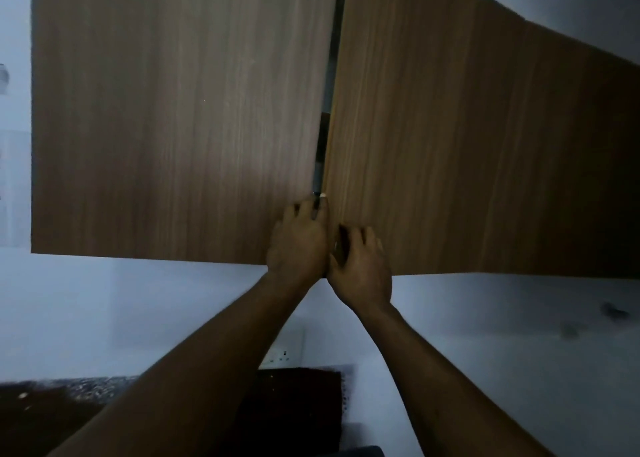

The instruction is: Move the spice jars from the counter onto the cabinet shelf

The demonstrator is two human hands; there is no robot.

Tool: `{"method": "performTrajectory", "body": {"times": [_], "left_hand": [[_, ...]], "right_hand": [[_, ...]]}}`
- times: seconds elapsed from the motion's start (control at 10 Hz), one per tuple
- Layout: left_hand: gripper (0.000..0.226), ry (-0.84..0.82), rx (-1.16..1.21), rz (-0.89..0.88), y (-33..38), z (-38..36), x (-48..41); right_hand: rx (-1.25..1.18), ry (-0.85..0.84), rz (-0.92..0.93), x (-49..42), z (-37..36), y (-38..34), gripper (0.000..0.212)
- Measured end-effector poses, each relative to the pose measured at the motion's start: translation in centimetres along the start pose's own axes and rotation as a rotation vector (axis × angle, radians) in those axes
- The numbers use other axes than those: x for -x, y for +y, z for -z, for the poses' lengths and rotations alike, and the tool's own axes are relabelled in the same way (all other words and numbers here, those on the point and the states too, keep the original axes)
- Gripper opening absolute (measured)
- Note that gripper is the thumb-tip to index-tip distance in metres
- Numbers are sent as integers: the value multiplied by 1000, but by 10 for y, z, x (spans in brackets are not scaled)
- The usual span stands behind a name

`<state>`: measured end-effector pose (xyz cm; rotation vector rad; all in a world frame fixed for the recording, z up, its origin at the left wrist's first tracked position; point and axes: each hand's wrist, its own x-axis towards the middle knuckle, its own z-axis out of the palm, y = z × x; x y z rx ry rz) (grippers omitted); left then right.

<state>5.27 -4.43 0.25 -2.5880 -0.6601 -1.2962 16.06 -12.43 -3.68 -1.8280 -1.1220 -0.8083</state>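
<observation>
A wooden wall cabinet fills the upper view, with a left door point(173, 117) and a right door point(467, 138). A narrow dark gap runs between them, wider toward the top. My left hand point(299, 238) grips the lower inner edge of the left door, its fingertips curled into the gap. Beside it, my right hand point(360, 262) hooks its fingers round the lower inner edge of the right door. Both hands touch at the bottom of the gap. No spice jars are in view, and the shelf inside is hidden.
A pale wall point(104, 311) lies below the cabinet. A white wall socket point(280, 356) sits under my left forearm. A dark speckled counter point(69, 397) runs along the bottom left, with a dark brown mat or board point(298, 404) between my arms.
</observation>
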Motion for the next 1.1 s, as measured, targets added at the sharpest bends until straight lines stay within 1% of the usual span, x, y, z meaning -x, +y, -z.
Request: {"method": "performTrajectory", "body": {"times": [0.1, 0.2, 0.3, 0.4, 0.5, 0.6, 0.7, 0.9, 1.0, 1.1], "left_hand": [[98, -99, -188, -25, -18, -17, -2], [84, -159, -252, -10, -34, -37, -1], [82, -155, -274, 1, -44, -56, 1], [83, -122, -288, -7, -47, -68, 2], [85, -99, -326, -4, -47, -75, 2], [90, -101, -339, -1, -49, -78, 2], [97, -137, -329, 3, -49, -74, 4], [97, -231, -344, 3, -53, -60, 21], [96, -239, -335, 21, -57, -51, 31], [96, -229, -342, 48, -63, -41, 39]], "right_hand": [[-5, -103, 53, -7, -15, 9, 52], [20, -152, 80, -9, -28, 17, 59], [34, -131, 80, -10, -39, 22, 59], [19, -76, 93, -9, -45, 26, 55], [18, -56, 115, -7, -46, 31, 53], [28, -57, 143, -9, -45, 37, 51], [50, -79, 200, -11, -39, 41, 52], [66, -227, 245, -17, -20, 44, 62], [-46, -306, 255, -19, -1, 38, 62], [-260, -254, 125, -20, 25, 24, 48]]}}
